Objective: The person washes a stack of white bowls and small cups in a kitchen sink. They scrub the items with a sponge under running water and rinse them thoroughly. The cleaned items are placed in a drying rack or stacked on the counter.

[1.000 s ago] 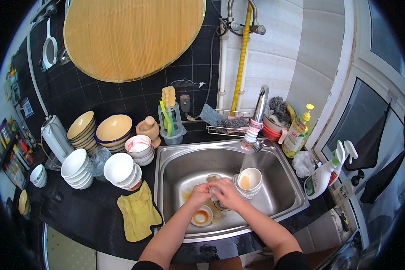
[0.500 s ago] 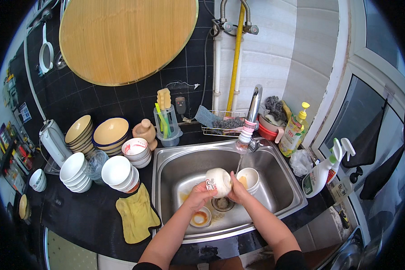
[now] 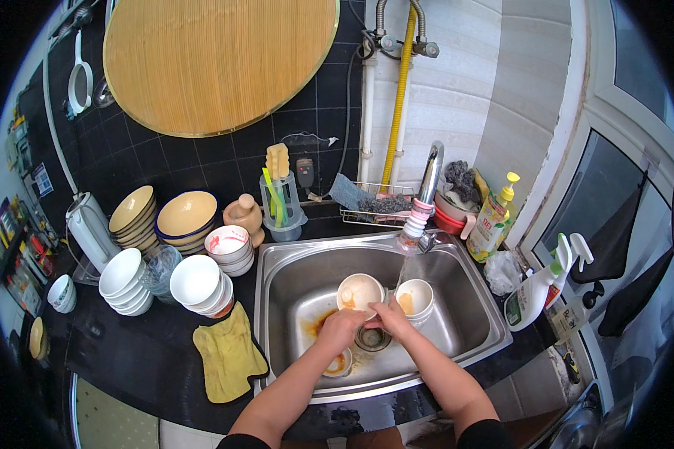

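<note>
Nearest the viewer, both bare forearms rose from the lower edge and met over the stainless steel sink (image 3: pixel 468 314). Just left of them a crumpled yellow cloth (image 3: pixel 228 355) lay on the dark counter. The left hand (image 3: pixel 342 329) curled its fingers around the near rim of a small white bowl (image 3: pixel 359 290), tilted with its sauce-smeared inside facing up; the right hand (image 3: pixel 391 318) pressed against the bowl's right edge, though whether its fingers gripped could not be told. Beneath the wrists another stained bowl (image 3: pixel 337 365) was half hidden, beside the round drain (image 3: pixel 372 338). Right of the held bowl stood a white cup (image 3: pixel 414 298) with orange residue. Farther left, stacks of glossy white bowls (image 3: pixel 198 283) crowded the counter. Beyond, the chrome faucet (image 3: pixel 429 176) arched over the basin, and a round bamboo board (image 3: pixel 217 60) leaned on black tiles, its top cut off.
</note>
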A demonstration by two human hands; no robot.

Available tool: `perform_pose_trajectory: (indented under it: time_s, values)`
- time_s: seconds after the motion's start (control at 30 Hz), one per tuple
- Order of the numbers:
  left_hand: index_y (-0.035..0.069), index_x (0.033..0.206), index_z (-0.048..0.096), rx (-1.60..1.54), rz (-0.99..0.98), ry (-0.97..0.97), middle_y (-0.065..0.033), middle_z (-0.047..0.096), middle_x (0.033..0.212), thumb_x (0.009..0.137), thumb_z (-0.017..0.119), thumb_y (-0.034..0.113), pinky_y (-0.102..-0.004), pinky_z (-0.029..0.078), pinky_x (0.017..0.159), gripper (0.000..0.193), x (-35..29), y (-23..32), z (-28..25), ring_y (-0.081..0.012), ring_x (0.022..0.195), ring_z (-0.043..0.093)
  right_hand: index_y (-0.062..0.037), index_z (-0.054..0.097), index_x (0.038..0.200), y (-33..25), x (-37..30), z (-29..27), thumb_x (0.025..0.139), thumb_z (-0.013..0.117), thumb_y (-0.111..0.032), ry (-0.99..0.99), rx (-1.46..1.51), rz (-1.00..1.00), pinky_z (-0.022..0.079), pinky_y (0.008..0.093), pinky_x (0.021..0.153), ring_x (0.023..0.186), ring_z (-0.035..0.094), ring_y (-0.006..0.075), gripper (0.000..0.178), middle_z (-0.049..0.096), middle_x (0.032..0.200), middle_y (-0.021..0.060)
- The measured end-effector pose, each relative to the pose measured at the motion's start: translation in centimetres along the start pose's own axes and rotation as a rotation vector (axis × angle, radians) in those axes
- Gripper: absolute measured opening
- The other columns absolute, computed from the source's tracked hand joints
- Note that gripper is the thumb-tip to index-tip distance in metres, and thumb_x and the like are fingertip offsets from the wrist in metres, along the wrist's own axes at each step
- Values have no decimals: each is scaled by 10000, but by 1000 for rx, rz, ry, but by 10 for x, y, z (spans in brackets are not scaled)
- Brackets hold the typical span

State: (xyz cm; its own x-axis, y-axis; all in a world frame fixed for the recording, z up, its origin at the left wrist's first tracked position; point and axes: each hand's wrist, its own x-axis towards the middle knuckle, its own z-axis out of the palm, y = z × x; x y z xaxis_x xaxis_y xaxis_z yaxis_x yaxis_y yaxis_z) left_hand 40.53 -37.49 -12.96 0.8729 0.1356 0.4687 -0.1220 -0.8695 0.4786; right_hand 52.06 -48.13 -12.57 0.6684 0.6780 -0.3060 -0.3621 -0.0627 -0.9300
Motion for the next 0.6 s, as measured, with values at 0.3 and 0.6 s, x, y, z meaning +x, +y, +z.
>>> perform_pose_trajectory:
  time_s: [0.3, 0.6]
  values:
    - [37, 933, 640, 26, 43, 499, -125, 621, 1006, 737, 604, 49, -399, 422, 872, 200, 15, 15, -19, -287, 954, 570, 59, 459, 1155, -34, -7, -30, 815, 512, -166, 608, -783, -367, 495, 423, 591, 665, 624, 347, 411, 602, 787, 272]
    - [26, 1014, 589, 267, -812, -541, -156, 613, 1016, 736, 614, 139, -385, 464, 813, 301, -26, -49, 20, -299, 964, 583, -53, 523, 979, -37, 1, -64, 746, 535, -105, 862, -1142, -338, 462, 468, 703, 808, 588, 397, 239, 614, 871, 210]
